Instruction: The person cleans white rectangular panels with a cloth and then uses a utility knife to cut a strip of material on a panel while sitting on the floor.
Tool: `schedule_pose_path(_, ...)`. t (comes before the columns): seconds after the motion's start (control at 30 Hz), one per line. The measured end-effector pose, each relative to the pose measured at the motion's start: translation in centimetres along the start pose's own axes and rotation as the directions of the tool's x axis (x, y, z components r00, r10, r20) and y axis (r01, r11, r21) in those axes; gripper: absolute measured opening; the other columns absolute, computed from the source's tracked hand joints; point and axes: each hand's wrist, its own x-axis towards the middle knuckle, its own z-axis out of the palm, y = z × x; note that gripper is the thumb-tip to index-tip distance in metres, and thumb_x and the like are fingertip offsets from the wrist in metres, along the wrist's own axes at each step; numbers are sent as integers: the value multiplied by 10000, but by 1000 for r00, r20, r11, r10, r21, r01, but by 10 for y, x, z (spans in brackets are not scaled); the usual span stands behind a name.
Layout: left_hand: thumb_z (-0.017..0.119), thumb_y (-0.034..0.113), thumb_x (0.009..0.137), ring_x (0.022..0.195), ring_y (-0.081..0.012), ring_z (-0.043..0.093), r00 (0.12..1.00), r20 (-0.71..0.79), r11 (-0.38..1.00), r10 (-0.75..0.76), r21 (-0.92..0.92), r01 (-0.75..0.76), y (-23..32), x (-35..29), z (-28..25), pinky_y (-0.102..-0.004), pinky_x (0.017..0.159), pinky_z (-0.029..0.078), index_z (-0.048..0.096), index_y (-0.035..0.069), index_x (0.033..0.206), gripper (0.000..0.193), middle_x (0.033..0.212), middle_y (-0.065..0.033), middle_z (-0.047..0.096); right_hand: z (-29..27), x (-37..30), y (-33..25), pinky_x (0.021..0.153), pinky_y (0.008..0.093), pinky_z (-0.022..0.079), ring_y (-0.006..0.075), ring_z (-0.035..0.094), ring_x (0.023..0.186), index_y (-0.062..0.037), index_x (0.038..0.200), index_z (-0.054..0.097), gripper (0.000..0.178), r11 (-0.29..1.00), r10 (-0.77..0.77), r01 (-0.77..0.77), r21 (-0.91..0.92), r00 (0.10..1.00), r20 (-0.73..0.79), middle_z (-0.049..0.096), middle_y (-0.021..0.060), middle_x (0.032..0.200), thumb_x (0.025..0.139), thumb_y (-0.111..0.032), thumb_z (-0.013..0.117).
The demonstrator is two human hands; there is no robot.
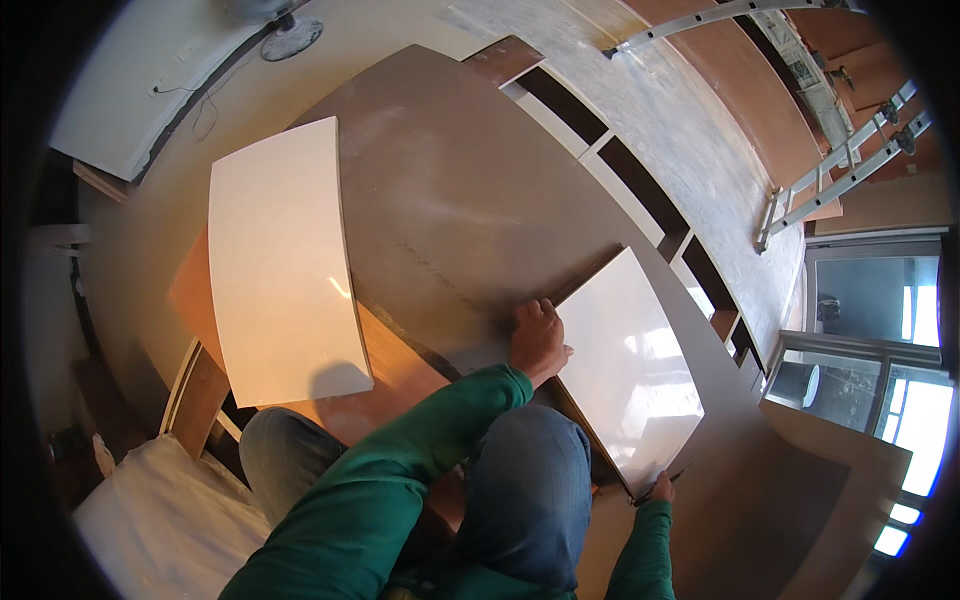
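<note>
Two knees in blue jeans (530,490) rise at the lower edge, with green sleeves (385,490) reaching past them. The right hand (661,488), at the near corner of a glossy white panel (635,365), is closed around a thin dark tool (682,470). The left hand (540,340) rests at that panel's left edge with fingers bent; whether they grip it, I cannot tell from this angle. The panel lies tilted on a large brown board (430,150), right of the knees. A second white panel (280,260) lies to the left, partly over an orange board (400,350). Pale sheeting (170,510) drapes at lower left. Beyond the brown board runs a row of open compartments (640,185), then a dusty pale surface (680,130), a ladder (835,180) and windows (870,300).
</note>
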Motion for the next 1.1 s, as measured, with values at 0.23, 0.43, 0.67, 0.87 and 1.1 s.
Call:
schedule_pose_path(0.23,891,368,798,1217,-376,537,995,44,972,95,212,-102,13,-1,-65,-516,1003,435,735,-81,1098,562,1244,-232,603,-64,-82,-67,572,348,545,205,666,669,48,1047,661,244,883,190,-376,282,835,517,705,140,860,933,-165,625)
schedule_pose_path(0.43,867,442,743,1243,-454,583,985,110,970,132,190,-151,36,30,-80,-690,1090,416,773,-46,1029,574,1131,-264,700,-102,-79,-93,708,485,641,234,626,699,-1,1431,529,606,947,223,-306,98,844,488,713,132,994,966,-348,706)
schedule_pose_path(0.67,788,276,790,977,-437,731,999,-29,926,-25,-376,13,32,40,-81,-464,885,599,731,-112,964,428,988,-313,733,-90,-153,-167,484,306,477,177,542,559,-3,1309,581,384,976,217,-194,-97,868,447,703,152,985,1029,-243,687)
schedule_pose_path(0.87,767,270,780,922,-432,735,948,-318,932,-26,-350,-92,60,45,-126,-461,882,594,747,-88,921,385,937,-319,730,-120,-146,-185,495,270,477,171,598,595,-34,1534,486,637,999,54,-37,-39,733,678,737,203,1100,1007,-301,726)
schedule_pose_path(1.1,764,376,783,865,-390,743,939,-336,985,73,-123,-121,83,5,-285,-449,823,596,795,39,931,370,892,-212,764,-110,-211,-244,721,404,602,304,715,866,169,1276,594,492,989,-38,-106,103,491,870,715,306,1094,914,-163,624)
